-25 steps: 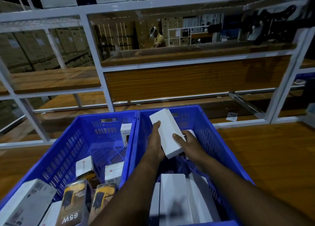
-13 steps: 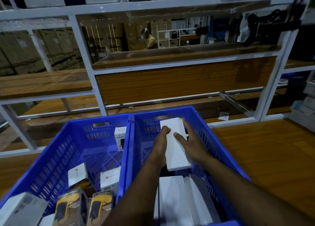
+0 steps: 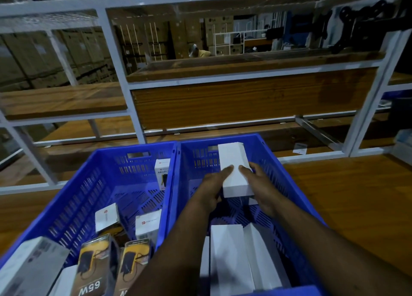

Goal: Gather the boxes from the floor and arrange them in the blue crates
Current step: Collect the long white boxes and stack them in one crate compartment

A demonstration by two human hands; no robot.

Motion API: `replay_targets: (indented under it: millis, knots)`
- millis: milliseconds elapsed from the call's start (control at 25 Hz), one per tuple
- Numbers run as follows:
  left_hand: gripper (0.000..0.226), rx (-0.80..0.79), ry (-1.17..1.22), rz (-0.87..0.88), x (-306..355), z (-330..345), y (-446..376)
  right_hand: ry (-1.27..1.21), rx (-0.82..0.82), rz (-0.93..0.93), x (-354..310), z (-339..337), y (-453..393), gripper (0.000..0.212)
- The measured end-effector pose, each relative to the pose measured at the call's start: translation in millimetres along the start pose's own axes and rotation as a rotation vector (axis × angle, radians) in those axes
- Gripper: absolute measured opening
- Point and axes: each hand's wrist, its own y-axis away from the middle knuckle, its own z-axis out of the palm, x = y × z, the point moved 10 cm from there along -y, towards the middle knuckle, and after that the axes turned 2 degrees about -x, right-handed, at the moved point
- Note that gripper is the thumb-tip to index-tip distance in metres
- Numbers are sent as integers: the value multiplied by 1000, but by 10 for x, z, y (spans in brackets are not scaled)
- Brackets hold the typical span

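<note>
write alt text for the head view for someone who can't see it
Both hands, left hand and right hand, hold a plain white box over the right blue crate, which has more white boxes at its near end. The left blue crate beside it holds assorted retail boxes.

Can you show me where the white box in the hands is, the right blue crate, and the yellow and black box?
white box (image 3: 235, 173), head view, its top face.
right blue crate (image 3: 276, 162), head view, right wall.
yellow and black box (image 3: 93, 266), head view, printed front.
</note>
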Motion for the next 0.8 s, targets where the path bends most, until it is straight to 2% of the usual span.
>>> replay_targets:
  millis: [160,320,400,480,600,680,800]
  knots:
    - [42,61,12,-72,-147,-124,-47,50,-54,84,189,45,-165,40]
    - [25,183,100,-115,-288,-281,-115,102,-3,168,170,-75,-302,24]
    - [22,200,74,-151,-343,-293,-150,157,90,85,32,-211,-387,25]
    - [17,201,19,-163,-349,-258,-183,301,231,-85,-168,-399,-424,31]
    - [12,218,37,-166,-426,-200,-277,331,332,-274,-394,-573,-327,24]
    - [15,263,33,-162,-554,-219,-400,307,360,-276,-419,-672,-346,20]
    - [40,253,-52,-147,-780,-205,-678,288,377,-238,-378,-719,-406,22]
